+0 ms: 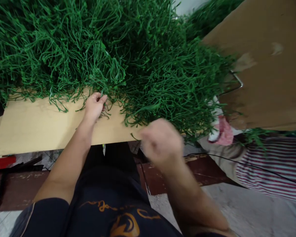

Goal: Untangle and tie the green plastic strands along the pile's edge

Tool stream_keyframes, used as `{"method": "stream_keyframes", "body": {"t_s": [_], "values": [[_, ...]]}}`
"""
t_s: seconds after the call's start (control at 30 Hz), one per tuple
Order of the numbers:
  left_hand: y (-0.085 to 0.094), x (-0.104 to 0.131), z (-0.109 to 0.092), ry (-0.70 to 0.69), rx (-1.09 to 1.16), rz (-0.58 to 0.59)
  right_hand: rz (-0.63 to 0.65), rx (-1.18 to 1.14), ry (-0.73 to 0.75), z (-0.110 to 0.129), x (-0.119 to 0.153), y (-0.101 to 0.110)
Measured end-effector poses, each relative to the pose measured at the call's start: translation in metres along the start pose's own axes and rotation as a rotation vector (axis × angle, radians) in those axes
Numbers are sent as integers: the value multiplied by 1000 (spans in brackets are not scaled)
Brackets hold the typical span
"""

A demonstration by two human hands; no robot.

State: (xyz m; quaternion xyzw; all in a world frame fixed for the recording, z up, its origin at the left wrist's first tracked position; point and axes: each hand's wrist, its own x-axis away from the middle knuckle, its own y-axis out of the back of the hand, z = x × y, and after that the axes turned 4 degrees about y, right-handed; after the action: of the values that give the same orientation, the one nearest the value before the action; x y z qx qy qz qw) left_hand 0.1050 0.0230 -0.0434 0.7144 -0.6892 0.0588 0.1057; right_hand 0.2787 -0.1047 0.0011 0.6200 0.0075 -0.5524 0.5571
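A large heap of green artificial grass sprigs [88, 42], thin and plastic-looking, lies tangled over a cardboard-covered table [39, 125]. My left hand [95, 104] is at the heap's front edge, thumb and fingers pinched on a green sprig [102, 93]. To the right, my right hand [162, 140] is above the table's front edge, close to the sprigs. It is blurred by motion and looks curled into a fist; whatever it may hold is hidden. A few loose sprigs [106, 113] lie on the cardboard beside my left hand.
A big cardboard box [268, 65] stands at the right, with a bent metal wire [238, 79] by its edge. Below it are a pink and white cloth [223, 131], striped fabric [273, 168] and a black cable [251, 166]. A dark red bench [19, 189] is under the table.
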Motion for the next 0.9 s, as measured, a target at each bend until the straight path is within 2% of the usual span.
{"method": "stream_keyframes", "body": {"t_s": [0.07, 0.1, 0.13, 0.2, 0.23, 0.3, 0.37, 0.47, 0.53, 0.6, 0.7, 0.9], "values": [[0, 7, -2, 58, 20, 21, -33, 298, -302, -31, -1, 28], [0, 11, -2, 77, 31, 41, -38, 420, -388, -45, -2, 40], [0, 15, -3, 83, 38, 71, -18, 502, -466, -54, -4, 49], [-1, 19, -3, 80, 39, 111, -59, 577, -486, -60, -8, 54], [-1, 20, -3, 76, 35, 122, -88, 557, -451, -55, -10, 48], [-2, 20, -4, 71, 27, 137, -90, 429, -335, -40, -14, 23], [-2, 19, -4, 68, 31, 144, 58, 249, -255, -25, -17, -12], [0, 19, -3, 51, 58, 149, 250, 139, -302, -20, -21, -60], [1, 19, -2, 46, 77, 158, 312, 111, -359, -24, -23, -78], [2, 19, -2, 60, 72, 172, 335, 60, -381, -28, -24, -83], [1, 18, -3, 66, 46, 172, 345, -32, -368, -29, -24, -80], [-6, 19, -3, 107, -17, 148, 382, -168, -331, -13, -18, -71]]}}
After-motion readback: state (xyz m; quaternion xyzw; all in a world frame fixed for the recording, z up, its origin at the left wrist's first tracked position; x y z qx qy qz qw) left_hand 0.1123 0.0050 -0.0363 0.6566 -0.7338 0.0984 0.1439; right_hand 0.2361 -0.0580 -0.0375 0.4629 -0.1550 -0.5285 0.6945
